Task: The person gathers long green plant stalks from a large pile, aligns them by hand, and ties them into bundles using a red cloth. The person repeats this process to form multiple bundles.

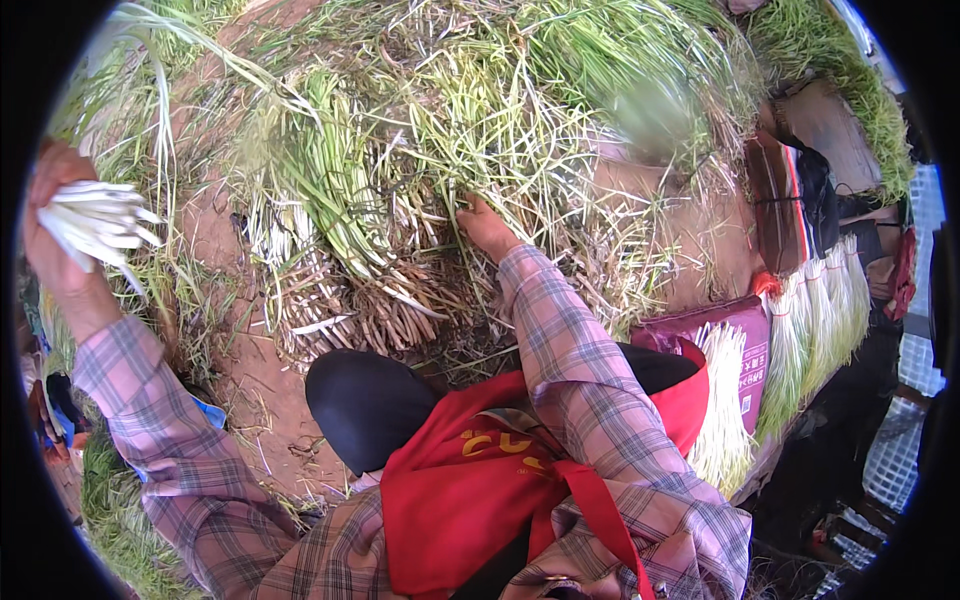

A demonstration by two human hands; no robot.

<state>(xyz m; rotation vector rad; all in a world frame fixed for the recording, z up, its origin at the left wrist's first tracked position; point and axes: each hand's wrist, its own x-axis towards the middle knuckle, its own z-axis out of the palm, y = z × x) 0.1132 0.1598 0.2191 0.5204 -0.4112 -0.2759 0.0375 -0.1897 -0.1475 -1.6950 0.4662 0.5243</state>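
My left hand [56,202], raised at the far left, is closed around a bundle of white vegetable stalks [101,217]. Their pale cut-looking ends point right, and long green leaves trail above. Over the heap in the middle, my right hand [486,227] reaches in among yellow-green leaves [480,112]; whether its fingers pinch a leaf is not clear. Left of it lies a thick pile of green-leaved stalks [330,172], their brown root ends [390,304] towards my knees.
More green leaves [622,52] cover the ground beyond. At my right, trimmed white stalks [724,405] rest on a purple printed package [754,360], beside tied bundles [806,322]. A striped cloth [776,202] lies farther back. Brown soil [255,390] shows at left.
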